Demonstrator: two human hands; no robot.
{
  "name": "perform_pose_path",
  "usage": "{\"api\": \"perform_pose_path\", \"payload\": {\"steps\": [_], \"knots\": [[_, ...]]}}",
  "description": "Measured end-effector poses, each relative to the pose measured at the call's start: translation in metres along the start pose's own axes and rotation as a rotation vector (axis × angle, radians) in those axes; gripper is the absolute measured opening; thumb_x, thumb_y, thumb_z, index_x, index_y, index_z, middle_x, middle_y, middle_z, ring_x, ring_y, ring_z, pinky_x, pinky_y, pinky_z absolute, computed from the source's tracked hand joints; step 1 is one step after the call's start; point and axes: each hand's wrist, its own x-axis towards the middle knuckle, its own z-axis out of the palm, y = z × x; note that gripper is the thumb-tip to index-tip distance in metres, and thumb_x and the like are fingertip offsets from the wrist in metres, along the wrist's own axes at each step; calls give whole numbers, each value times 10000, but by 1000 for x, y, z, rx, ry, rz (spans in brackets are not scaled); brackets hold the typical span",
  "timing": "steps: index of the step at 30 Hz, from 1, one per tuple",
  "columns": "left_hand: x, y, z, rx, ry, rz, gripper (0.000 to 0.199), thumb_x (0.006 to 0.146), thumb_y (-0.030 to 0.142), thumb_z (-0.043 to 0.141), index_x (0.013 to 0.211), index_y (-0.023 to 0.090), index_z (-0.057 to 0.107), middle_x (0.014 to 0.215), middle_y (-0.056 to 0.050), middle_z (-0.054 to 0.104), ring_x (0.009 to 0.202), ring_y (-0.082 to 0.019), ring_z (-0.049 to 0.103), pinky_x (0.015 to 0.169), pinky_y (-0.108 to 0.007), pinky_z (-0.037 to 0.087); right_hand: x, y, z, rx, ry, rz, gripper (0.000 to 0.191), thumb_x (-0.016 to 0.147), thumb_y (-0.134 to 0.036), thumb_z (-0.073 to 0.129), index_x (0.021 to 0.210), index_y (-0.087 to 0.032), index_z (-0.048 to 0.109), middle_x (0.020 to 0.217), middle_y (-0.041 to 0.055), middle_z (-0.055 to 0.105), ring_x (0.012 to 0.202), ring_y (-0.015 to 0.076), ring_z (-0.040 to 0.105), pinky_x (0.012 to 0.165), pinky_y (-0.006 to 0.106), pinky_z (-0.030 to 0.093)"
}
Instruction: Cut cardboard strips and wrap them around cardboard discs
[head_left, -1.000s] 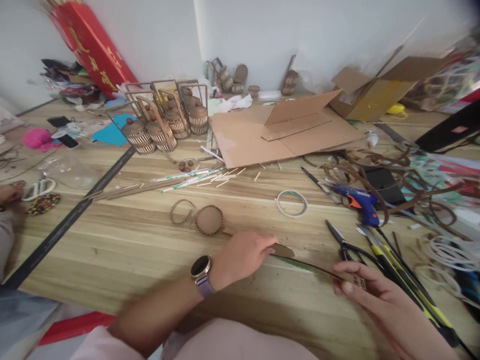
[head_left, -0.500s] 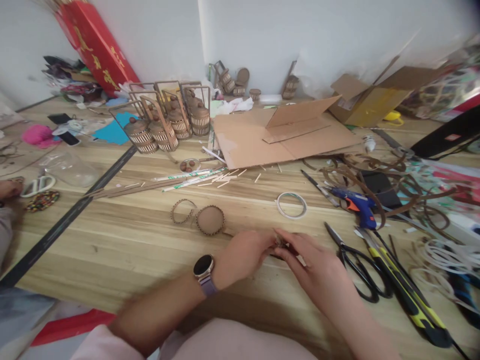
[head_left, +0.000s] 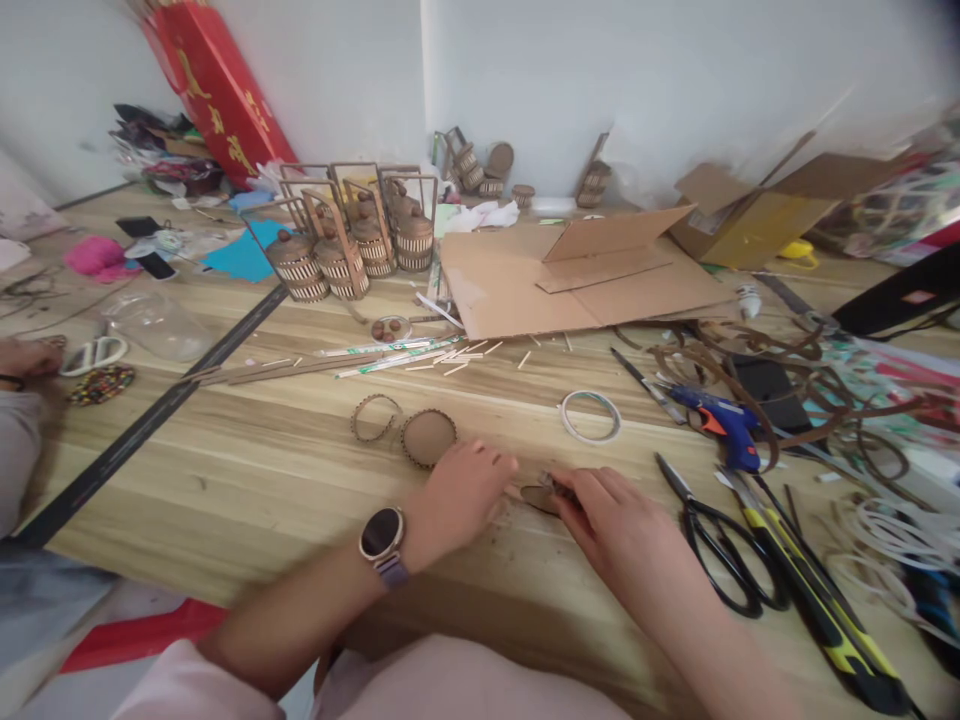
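My left hand (head_left: pixel 469 490), with a watch on its wrist, is just above the table with its fingers curled together; what they hold, if anything, is too small to make out. A short gap to its right, my right hand (head_left: pixel 611 510) pinches a small brown oval piece (head_left: pixel 536 497), partly covered by the fingers. Beyond my left hand lies a round brown disc with a notched rim (head_left: pixel 429 438). Beside that disc is an open notched ring (head_left: pixel 375 418). A roll of white tape (head_left: pixel 590 416) lies farther off, past my right hand.
To the right lie black scissors (head_left: pixel 720 550), a yellow-black cutter (head_left: pixel 821 590) and a blue glue gun (head_left: pixel 724 420). Small lidded baskets (head_left: pixel 345 255) and flat cardboard (head_left: pixel 502 280) stand farther back. Another person's hand (head_left: pixel 30 358) rests at the left.
My hands have come apart: the left has drawn away to the left, exposing the brown oval piece in the right. The view has shifted slightly.
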Motion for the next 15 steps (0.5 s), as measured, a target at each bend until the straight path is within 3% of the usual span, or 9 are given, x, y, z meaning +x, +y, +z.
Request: {"api": "perform_pose_path", "payload": {"steps": [4,9,15], "knots": [[-15,-19,-12,47,40,-45,156,940,117,516,994,164,655,946,-75,693,960,-247,586,828,-367,475,-6,7,0,47,-29,30,252,1007,-252,388,926,-189,618,746,54,702,666,187,672,591,294,507],[-12,-19,-32,-331,191,-28,136,896,107,585,853,185,687,847,-14,708,863,-168,623,782,-262,468,-15,14,-1,88,-109,65,199,991,-276,441,1015,-186,616,831,65,716,745,191,691,662,298,539],[-3,-5,-22,-572,212,-45,277,843,28,539,1013,171,703,980,-34,734,863,-159,656,776,-253,497,-19,17,1,130,-136,132,189,971,-288,479,1042,-200,631,867,69,724,779,202,696,670,305,545]]}}
